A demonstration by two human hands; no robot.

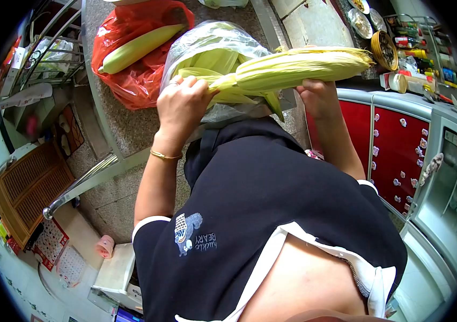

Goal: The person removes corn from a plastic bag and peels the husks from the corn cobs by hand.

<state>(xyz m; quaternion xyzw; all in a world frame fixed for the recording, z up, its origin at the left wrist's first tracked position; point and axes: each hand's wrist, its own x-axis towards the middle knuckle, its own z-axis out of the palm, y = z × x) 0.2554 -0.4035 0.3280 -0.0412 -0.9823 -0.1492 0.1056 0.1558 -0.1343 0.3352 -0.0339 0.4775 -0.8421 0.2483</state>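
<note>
An ear of corn [303, 70] in its pale green husk lies crosswise between my hands, its silk end to the right. My left hand [183, 102], with a bracelet on the wrist, is closed on husk leaves at the stem end. My right hand [317, 96] is closed under the ear near the silk end; the ear partly hides its fingers. Loose husk leaves [215, 60] fill a clear plastic bag [223, 33] behind my left hand. Beside it, a long pale green vegetable [140, 48] rests on a red plastic bag [150, 83].
The bags stand on a speckled stone counter [111, 121] with a metal edge. Right are a red-fronted cabinet [397, 155], a basket [384, 51] and several bottles and jars [416, 80]. A metal rail [81, 180] and a brown slatted door [30, 193] are at left.
</note>
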